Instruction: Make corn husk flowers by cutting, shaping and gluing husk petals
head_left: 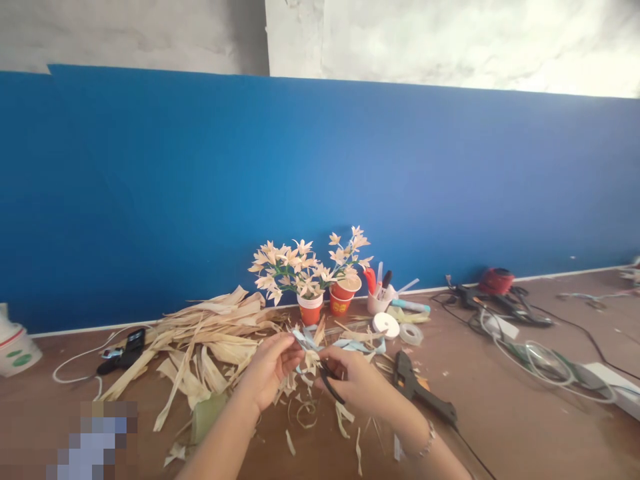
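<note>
My right hand (pixel 350 373) is closed around the black handles of a pair of scissors (pixel 330 383), which point up and to the left. Beside it, my left hand (pixel 273 367) pinches a small pale strip (pixel 299 337) close to the blades; its exact shape is hard to make out. Below and between my hands lie cut husk scraps (pixel 306 408). Just beyond them stand red paper cups (pixel 311 312) with pale artificial flowers (pixel 290 260) on green stems. A heap of dried corn husks (pixel 220 327) spreads left of my left hand.
A black glue gun (pixel 420 390) with its cord lies right of my right forearm. Near the wall are a tool cup (pixel 379 303), a white ribbon roll (pixel 386 325) and a clear tape roll (pixel 411 334). Cables (pixel 540 367) tangle at right; a white tub (pixel 17 350) stands far left.
</note>
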Tool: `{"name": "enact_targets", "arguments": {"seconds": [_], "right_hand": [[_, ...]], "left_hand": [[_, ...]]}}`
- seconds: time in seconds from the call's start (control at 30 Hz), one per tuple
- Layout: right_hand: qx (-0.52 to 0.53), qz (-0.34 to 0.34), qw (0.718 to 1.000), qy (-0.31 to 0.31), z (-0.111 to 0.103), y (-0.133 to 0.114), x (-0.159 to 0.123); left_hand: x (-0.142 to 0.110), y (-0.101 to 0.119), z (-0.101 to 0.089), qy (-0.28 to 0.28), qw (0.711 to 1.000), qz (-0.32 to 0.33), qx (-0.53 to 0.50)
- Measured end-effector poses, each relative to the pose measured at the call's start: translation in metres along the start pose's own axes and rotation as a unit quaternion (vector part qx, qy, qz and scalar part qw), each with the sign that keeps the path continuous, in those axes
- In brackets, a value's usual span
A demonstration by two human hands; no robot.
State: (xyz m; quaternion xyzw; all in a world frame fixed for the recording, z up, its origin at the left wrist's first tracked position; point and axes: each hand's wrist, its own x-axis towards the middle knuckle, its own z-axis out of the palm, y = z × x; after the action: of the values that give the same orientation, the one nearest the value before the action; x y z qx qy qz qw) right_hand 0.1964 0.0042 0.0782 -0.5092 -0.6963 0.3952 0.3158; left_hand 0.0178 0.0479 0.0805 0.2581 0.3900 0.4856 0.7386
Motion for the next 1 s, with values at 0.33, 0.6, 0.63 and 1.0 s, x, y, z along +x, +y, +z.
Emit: {"name": "enact_targets", "arguments": {"seconds": [0.33,0.6,0.63,1.0], "right_hand": [[-0.017,-0.042,0.999,0.021,0.001,-0.008,0.0],[-0.029,-0.067,0.996,0.049,0.004,-0.007,0.002],[-0.027,-0.07,0.996,0.047,0.004,-0.007,0.003],[-0.019,-0.086,0.995,0.041,0.009,-0.008,0.001]], "left_hand": [[0.001,-0.006,-0.001,-0.024,0.999,0.03,0.018],[0.0,-0.014,0.002,-0.074,0.996,0.058,-0.004],[-0.002,-0.015,0.003,-0.077,0.995,0.061,-0.004],[-0.006,-0.021,0.006,-0.12,0.982,0.146,0.01]]}}
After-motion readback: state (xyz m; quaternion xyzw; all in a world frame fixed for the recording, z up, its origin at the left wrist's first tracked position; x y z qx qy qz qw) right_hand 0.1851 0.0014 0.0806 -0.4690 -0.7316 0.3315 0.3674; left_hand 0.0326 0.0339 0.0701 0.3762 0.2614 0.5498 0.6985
